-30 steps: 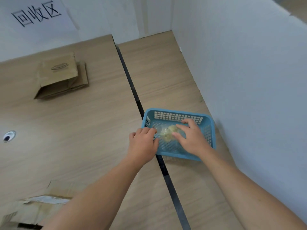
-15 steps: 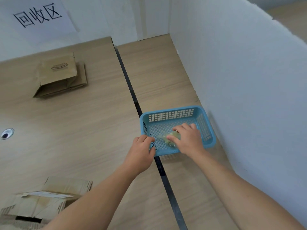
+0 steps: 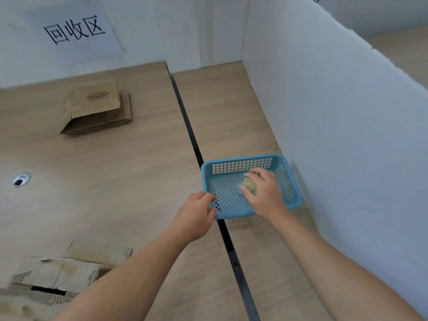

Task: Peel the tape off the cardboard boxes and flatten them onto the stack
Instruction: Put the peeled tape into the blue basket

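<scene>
A blue plastic basket (image 3: 287, 181) sits on the wooden table by the white partition. My left hand (image 3: 195, 214) grips its near left rim. My right hand (image 3: 264, 193) is inside the basket, its fingers curled over a crumpled ball of yellowish tape (image 3: 249, 185). A stack of flattened cardboard (image 3: 97, 107) lies at the far left under a paper sign. A torn, still unflattened cardboard box (image 3: 58, 274) lies at the bottom left, near my left forearm.
A dark gap (image 3: 185, 119) runs between the two table halves, passing under the basket. A white partition wall (image 3: 335, 135) borders the right side. A round cable hole (image 3: 21, 179) sits at the left. The sign (image 3: 74, 28) carries handwritten characters.
The view has shifted, so the basket now sits lower right. My right hand has moved deeper into the basket over the tape ball. My left hand went from the tape to the basket rim.
</scene>
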